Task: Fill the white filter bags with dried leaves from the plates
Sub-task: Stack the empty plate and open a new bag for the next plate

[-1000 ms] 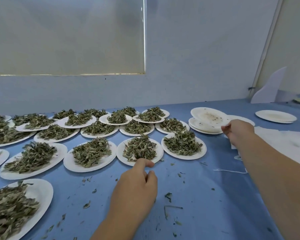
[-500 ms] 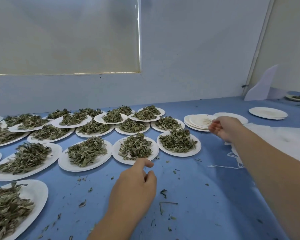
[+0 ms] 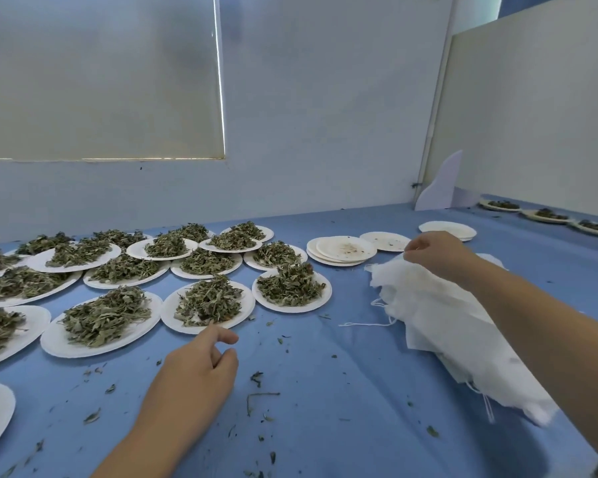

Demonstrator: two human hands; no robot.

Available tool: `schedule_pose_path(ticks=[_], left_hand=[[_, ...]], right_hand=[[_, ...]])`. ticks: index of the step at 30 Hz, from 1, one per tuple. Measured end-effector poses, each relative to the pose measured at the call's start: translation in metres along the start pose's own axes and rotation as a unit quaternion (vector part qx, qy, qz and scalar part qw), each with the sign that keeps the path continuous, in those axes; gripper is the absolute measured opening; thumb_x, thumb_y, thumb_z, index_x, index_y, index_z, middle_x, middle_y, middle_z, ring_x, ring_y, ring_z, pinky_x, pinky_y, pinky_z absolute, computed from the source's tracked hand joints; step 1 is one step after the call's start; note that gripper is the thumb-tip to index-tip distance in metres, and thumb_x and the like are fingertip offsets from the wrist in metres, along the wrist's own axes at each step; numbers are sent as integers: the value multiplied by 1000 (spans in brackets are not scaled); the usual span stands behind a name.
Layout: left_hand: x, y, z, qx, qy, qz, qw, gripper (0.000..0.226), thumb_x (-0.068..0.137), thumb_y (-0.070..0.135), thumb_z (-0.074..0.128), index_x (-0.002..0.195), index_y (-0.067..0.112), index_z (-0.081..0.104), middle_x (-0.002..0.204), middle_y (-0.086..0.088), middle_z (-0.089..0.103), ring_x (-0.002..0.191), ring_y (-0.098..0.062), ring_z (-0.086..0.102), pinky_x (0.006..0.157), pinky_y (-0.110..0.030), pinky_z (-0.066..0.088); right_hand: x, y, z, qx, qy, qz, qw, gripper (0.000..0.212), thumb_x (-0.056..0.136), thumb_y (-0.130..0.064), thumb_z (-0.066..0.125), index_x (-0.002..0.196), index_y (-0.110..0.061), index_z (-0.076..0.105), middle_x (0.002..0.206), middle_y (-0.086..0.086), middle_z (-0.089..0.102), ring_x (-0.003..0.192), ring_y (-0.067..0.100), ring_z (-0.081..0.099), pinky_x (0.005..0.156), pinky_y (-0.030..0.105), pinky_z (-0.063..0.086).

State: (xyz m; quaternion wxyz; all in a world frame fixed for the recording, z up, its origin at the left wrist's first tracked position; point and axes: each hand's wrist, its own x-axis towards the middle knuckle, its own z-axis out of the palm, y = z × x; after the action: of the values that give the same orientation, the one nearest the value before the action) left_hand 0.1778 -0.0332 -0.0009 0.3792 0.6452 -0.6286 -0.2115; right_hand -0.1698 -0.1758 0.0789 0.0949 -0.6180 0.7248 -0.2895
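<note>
A blue table [image 3: 325, 391] fills the lower half of the frame. The right arm reaches in from the lower right edge to right of centre, where the right hand [image 3: 439, 253] sits knuckles up over the far end of a heap of white bags [image 3: 446, 322]. Its fingers are curled and pinch the heap's top edge. The heap runs from there down toward the lower right, under the forearm, and a string [image 3: 363, 325] trails off its left side.

The left arm comes up from the bottom edge. The left hand [image 3: 194, 370] rests at lower centre, fingers loosely curled, holding nothing, with its thumb pointing at the rim of the nearest plate [image 3: 173, 315] of leaves [image 3: 208, 301]. Many more heaped plates spread across the left. Used plates [image 3: 342, 250] lie stacked just left of the right hand. Leaf scraps [image 3: 256, 377] dot the table near the left hand.
</note>
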Motion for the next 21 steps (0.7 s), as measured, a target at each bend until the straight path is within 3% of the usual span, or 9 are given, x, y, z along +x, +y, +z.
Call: schedule_pose_path(ticks=[3, 6, 10, 12, 14, 17, 19, 21], left_hand=[[-2, 0, -1, 1, -5, -1, 1000, 16, 94, 24, 51, 91, 39, 56, 53, 5, 55, 64, -15, 63, 64, -33, 51], [-4, -1, -3, -5, 1, -1, 1000, 17, 95, 23, 51, 92, 39, 57, 60, 4, 62, 58, -1, 60, 57, -28, 45], [-5, -1, -6, 5, 6, -1, 1000, 18, 94, 24, 51, 90, 41, 56, 68, -3, 66, 54, -7, 56, 54, -27, 42], [-6, -1, -7, 8, 7, 0, 1000, 18, 94, 24, 51, 90, 41, 57, 67, -4, 65, 55, -10, 56, 54, -27, 43], [-7, -1, -7, 8, 6, -1, 1000, 18, 94, 24, 51, 90, 40, 57, 66, -5, 65, 57, -14, 57, 55, -28, 43], [-8, -2, -6, 9, 6, 0, 1000, 18, 94, 23, 51, 90, 40, 58, 67, -5, 65, 59, -16, 58, 57, -28, 44], [-8, -2, -6, 8, 8, 3, 1000, 19, 94, 23, 51, 89, 39, 58, 67, -5, 65, 61, -17, 58, 57, -28, 44], [-7, -3, -6, 7, 11, 3, 1000, 19, 94, 22, 51, 89, 38, 59, 67, -5, 66, 62, -17, 59, 58, -29, 44]], right_hand=[[-12, 5, -3, -107, -42, -44, 992, 15, 88, -36, 63, 96, -23, 64, 103, -2, 64, 90, 16, 57, 73, 29, 45], [-21, 4, -8, -147, -69, -61, 985, 25, 87, -49, 60, 98, -26, 61, 106, -3, 62, 93, 15, 55, 73, 27, 42], [-33, 4, -18, -236, -133, -43, 962, 61, 74, -67, 64, 118, -26, 52, 111, -5, 51, 98, 15, 49, 79, 29, 40], [-39, 6, -22, -255, -176, -24, 951, 69, 74, -61, 70, 128, -25, 47, 122, -3, 51, 99, 15, 46, 80, 27, 38], [-43, 9, -24, -257, -185, -19, 948, 60, 80, -47, 71, 130, -22, 48, 127, -1, 54, 98, 16, 48, 79, 24, 38], [-48, 11, -27, -263, -135, -30, 955, 17, 93, -29, 54, 105, -19, 62, 105, 1, 62, 86, 15, 52, 70, 22, 37], [-52, 12, -31, -263, -78, -40, 961, 27, 96, -21, 44, 71, -18, 54, 75, 1, 54, 67, 14, 46, 56, 22, 31], [-54, 13, -35, -209, -20, -38, 977, 37, 95, -16, 43, 58, -17, 40, 61, 2, 43, 58, 17, 38, 50, 26, 25]])
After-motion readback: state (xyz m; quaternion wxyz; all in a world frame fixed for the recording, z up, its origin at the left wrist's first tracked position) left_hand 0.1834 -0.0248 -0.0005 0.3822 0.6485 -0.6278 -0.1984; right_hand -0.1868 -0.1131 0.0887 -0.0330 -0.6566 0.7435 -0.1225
